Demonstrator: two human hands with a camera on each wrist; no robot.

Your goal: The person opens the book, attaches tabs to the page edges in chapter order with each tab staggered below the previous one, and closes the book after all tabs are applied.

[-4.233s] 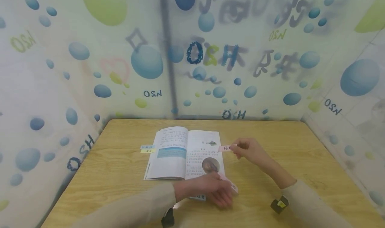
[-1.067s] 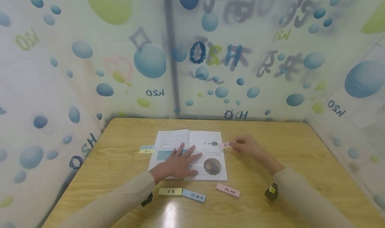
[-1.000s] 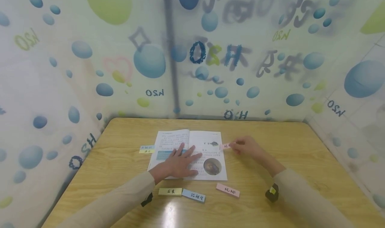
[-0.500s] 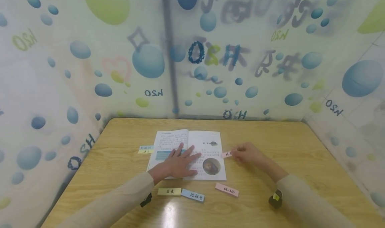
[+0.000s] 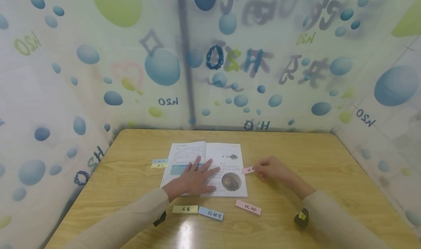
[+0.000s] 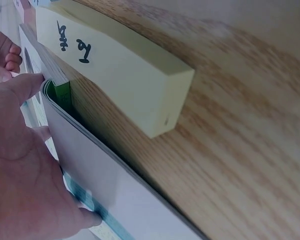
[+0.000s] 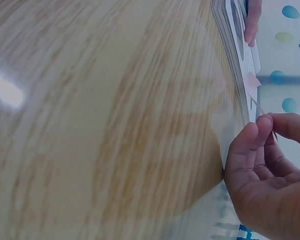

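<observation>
An open book [image 5: 215,152] lies on the wooden table. My left hand [image 5: 194,179] rests over the middle of its two pages, fingers spread; in the left wrist view, the palm [image 6: 25,170] is over the pages. My right hand [image 5: 273,171] is just off the right page's edge. It pinches a pink sticky note [image 5: 247,170] between thumb and fingertips, and the note's far end overlaps the page margin. In the right wrist view the pinched strip [image 7: 258,106] appears nearly edge-on. Handwriting on the note is partly hidden by the fingers.
Sticky-note pads lie in front of the book: yellow [image 5: 185,209], blue [image 5: 211,213] and pink [image 5: 248,207], each handwritten. A blue tab [image 5: 159,161] and a yellow tab [image 5: 159,165] stick out past the book's left edge. A patterned curtain [image 5: 227,110] stands behind the table.
My left hand has moved from the pink pad onto the book's pages. My right hand has shifted the pink note a little nearer along the right page edge.
</observation>
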